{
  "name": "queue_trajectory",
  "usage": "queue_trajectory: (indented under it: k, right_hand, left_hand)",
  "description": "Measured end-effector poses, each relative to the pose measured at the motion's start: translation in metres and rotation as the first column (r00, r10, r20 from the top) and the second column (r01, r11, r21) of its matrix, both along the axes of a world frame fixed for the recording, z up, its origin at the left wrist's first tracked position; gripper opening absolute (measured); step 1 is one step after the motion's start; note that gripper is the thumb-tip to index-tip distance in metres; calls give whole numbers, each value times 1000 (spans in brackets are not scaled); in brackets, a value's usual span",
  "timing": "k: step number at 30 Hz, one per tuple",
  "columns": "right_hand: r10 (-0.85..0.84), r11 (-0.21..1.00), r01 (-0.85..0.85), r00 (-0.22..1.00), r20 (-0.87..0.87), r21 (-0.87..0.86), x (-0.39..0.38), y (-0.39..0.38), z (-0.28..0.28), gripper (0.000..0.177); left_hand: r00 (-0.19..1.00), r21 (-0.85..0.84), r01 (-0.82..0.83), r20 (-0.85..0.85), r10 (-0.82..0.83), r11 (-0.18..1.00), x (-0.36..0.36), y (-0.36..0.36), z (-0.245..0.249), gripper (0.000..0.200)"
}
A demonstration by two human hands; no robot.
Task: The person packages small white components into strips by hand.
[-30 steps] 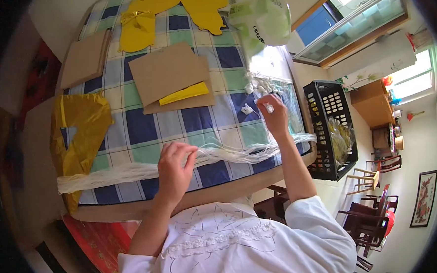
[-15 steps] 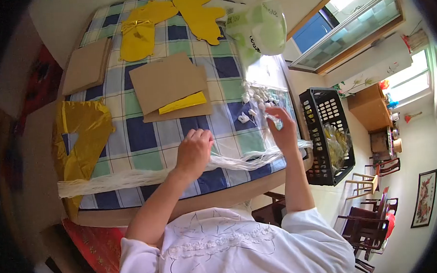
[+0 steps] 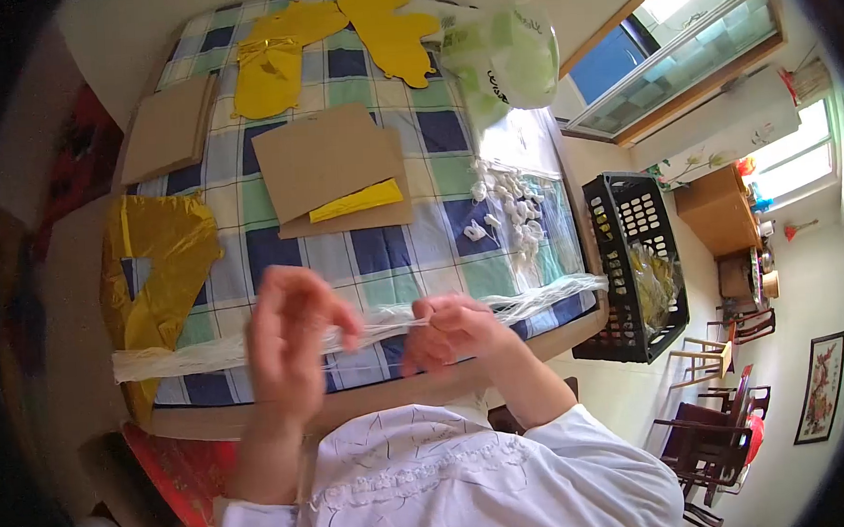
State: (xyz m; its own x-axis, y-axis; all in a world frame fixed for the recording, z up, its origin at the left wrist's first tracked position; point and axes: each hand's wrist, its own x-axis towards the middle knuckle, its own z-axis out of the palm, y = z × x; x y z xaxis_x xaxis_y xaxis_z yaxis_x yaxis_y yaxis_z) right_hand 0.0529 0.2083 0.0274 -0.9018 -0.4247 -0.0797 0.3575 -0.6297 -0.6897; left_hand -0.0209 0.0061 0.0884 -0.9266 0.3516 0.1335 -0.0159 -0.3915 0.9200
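Observation:
A long bundle of white threads [image 3: 193,358] stretches along the near edge of the checked bed. My right hand [image 3: 452,331] is over the bundle, its fingers pinched on white thread. To its left is my left hand [image 3: 292,337], blurred by motion, with the thumb apart from the curled fingers and nothing visible between them. Several small white thread bundles [image 3: 514,206] lie in a cluster at the bed's right side, beyond my right hand.
Cardboard sheets [image 3: 316,159] with a yellow foil strip [image 3: 357,200] lie mid-bed. A cardboard stack [image 3: 167,129] and gold foil pieces [image 3: 169,267] are at left. A green-white plastic bag [image 3: 516,58] sits at the far right. Beside the bed stands a black crate [image 3: 623,272].
My right hand has come down and left from near the small white bundles to the long threads. My left hand has shifted left and its fingers have loosened.

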Motion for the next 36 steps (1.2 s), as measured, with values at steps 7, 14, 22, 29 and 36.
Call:
queue_trajectory:
  k: [7,14,22,29,36]
  right_hand:
    - [219,539,332,832,-510,774,-4,-6,15,9]
    - [229,407,528,731,-642,746,12,-15,17,17]
    - [352,344,580,649,-674,739,15,-16,10,20]
    - [372,344,590,629,-683,731,20,-34,7,17]
    - [417,307,570,639,-646,762,24,-32,5,21]
  left_hand:
    - [487,1,870,160,-859,493,1,-43,-34,15]
    - [868,-427,477,90,-488,768,26,-19,-40,17]
    - [906,-354,417,87,-415,837,25,-17,-58,14]
    - [965,-519,34,-206,-163,854,25,-6,-49,14]
    - [993,-312,108,-20,-121,944,32,-5,-48,13]
